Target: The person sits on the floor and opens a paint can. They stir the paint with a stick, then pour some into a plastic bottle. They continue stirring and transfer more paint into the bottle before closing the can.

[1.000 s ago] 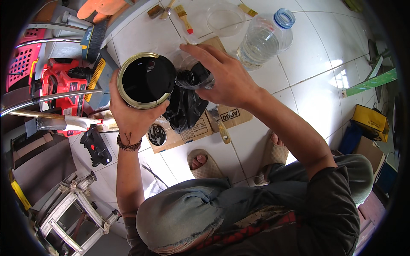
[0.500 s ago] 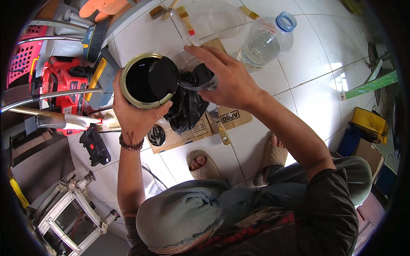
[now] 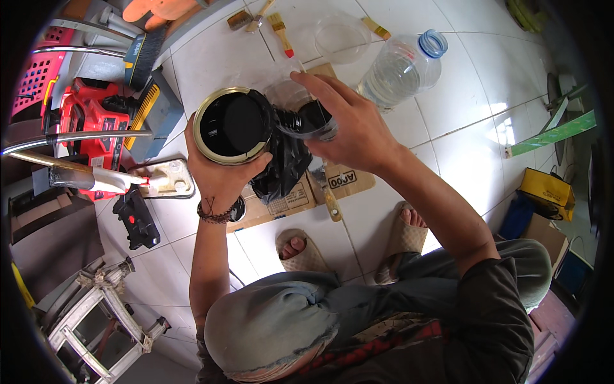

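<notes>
The person's left hand (image 3: 220,176) was curled in a wide grip left of the frame's centre, its thumb (image 3: 259,165) angled up and rightward, the left forearm (image 3: 209,269) rising nearly upright from below. The right hand (image 3: 355,128), above centre, gripped with its index finger (image 3: 320,89) reaching toward the upper left; the right forearm (image 3: 441,205) slanted up from the lower right.

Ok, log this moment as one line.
left hand: holding can | right hand: holding clear cup | black liquid: running from can into cup | clear bottle: beyond right hand
</notes>
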`<state>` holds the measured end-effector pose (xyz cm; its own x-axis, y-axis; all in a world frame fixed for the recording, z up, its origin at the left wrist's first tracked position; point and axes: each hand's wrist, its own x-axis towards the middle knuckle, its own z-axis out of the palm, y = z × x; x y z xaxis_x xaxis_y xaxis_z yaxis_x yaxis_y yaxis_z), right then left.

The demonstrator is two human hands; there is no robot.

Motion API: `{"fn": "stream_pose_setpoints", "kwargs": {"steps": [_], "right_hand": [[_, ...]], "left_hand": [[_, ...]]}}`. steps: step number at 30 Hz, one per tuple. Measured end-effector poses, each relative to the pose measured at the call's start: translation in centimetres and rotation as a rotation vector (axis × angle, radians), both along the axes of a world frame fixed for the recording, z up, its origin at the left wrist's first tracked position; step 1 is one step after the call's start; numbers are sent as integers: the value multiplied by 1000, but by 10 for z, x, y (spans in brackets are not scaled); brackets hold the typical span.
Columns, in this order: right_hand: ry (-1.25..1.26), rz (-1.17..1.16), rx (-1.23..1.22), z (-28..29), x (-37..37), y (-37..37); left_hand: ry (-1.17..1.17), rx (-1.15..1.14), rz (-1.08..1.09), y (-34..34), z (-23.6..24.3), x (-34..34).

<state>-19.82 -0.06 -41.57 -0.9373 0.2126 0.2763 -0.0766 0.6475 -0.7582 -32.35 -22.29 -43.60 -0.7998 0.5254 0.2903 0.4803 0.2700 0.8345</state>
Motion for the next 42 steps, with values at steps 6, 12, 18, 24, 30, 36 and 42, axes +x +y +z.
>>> {"fn": "stream_pose_setpoints", "kwargs": {"steps": [6,12,18,24,30,36,42], "right_hand": [[-27,-19,26,0,1,-2],[-46,-19,9,0,-2,-4],[-37,-10,9,3,-5,-4],[-36,9,-94,4,-3,-3],[7,25,-169,5,-1,8],[40,3,-293,-18,5,18],[-28,-42,-365,-44,15,15]], "left_hand": [[115,-45,67,-1,-9,5],[75,66,67,-3,-23,3],[46,29,121,-4,-21,6],[1,94,167,-11,-35,4],[-73,232,139,-21,-46,3],[-108,320,79,-32,-54,1],[-127,357,28,-39,-64,1]]}}
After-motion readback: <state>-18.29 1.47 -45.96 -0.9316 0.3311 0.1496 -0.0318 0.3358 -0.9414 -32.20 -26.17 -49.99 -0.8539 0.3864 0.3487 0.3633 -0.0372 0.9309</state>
